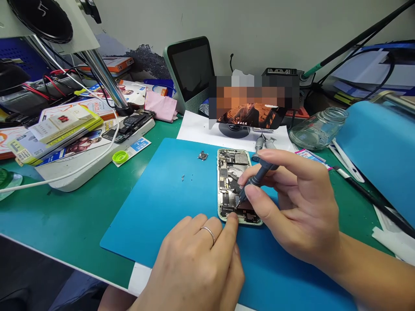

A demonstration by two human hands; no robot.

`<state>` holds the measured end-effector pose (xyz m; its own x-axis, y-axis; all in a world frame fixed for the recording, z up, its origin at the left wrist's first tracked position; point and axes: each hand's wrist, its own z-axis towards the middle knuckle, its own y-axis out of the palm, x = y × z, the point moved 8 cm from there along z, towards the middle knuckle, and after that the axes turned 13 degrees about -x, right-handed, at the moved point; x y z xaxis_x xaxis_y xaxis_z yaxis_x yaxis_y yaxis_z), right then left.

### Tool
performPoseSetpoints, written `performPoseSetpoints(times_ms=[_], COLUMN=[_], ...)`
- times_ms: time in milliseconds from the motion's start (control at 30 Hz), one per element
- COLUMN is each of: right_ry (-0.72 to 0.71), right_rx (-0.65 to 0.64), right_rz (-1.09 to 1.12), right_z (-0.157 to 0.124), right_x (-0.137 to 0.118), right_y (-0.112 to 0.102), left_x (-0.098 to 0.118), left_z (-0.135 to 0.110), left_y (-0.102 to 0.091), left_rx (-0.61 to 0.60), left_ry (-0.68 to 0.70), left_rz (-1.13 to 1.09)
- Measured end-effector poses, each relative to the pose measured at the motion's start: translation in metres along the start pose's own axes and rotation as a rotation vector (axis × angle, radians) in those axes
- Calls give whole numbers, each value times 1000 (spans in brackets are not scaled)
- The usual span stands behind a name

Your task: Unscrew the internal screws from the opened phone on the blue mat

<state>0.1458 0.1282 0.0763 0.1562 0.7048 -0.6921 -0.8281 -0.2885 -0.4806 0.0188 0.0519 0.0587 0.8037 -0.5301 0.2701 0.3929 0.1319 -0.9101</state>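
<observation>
An opened phone with a pale green frame lies upright on the blue mat, its inner boards and parts exposed. My right hand holds a dark grey screwdriver between thumb and fingers, slanted, its tip on the lower part of the phone. My left hand, with a ring on one finger, holds the phone's bottom edge down with its index fingertip close to that tip; the other fingers are curled. A small metal-and-black part and tiny screw-like bits lie on the mat left of the phone.
The blue mat covers a green table. Behind the phone are more screwdrivers, a partly blurred screen on a stand and a glass jar. Boxes, a white cable and a metal stand crowd the left.
</observation>
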Motion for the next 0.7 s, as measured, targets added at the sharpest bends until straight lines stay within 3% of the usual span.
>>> performPoseSetpoints(times_ms=[200, 433, 700], right_ry=[29, 71, 57], right_rx=[-8, 27, 32], right_rz=[4, 85, 92], right_z=[2, 3, 2], right_x=[3, 6, 5], right_y=[0, -1, -4], left_x=[-1, 1, 1], left_z=[-2, 0, -6], left_y=[8, 0, 2], left_rx=[-65, -51, -119], left_ry=[15, 26, 43], left_rz=[16, 22, 42])
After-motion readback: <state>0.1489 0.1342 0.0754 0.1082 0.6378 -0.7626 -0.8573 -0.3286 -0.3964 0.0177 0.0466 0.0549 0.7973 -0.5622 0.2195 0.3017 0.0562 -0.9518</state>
